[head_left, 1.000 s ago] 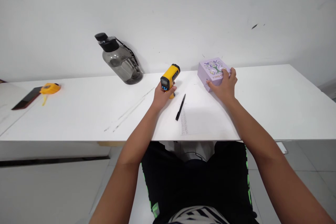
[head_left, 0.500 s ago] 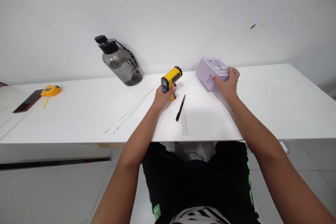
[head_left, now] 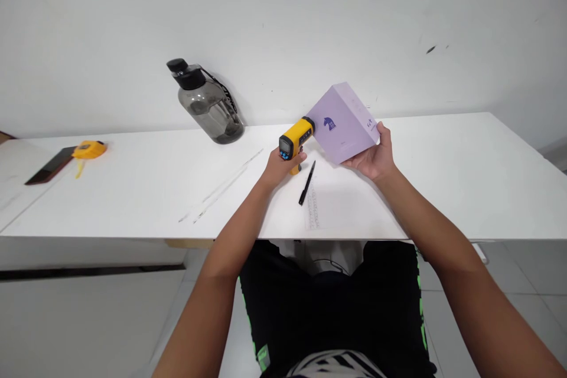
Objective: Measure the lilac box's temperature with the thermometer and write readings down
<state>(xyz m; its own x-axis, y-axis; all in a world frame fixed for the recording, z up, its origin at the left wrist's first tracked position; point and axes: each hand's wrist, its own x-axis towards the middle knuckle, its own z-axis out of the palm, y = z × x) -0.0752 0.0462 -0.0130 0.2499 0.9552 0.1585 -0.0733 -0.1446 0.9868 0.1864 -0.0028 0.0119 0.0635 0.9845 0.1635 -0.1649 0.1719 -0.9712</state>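
Observation:
My left hand [head_left: 282,166] is closed around the handle of a yellow and black infrared thermometer gun [head_left: 296,136], its small screen facing me. The thermometer's front end points at a lilac box [head_left: 339,130] and lies close to it; I cannot tell whether they touch. My right hand [head_left: 374,153] holds the box tilted from below and the right, with a side bearing a dark purple horse-head logo turned toward me. Below the thermometer, a black pen [head_left: 307,183] lies along the left edge of a white sheet of paper [head_left: 349,207].
A grey see-through water bottle [head_left: 212,109] with a black lid stands at the back against the wall. Far left on the white table [head_left: 146,189] are a yellow tape measure [head_left: 89,149] and a dark flat rectangular object [head_left: 51,166].
My right hand has lifted and turned the lilac box, so a different side faces me, and now grips it from below. The thermometer has shifted slightly right toward the box.

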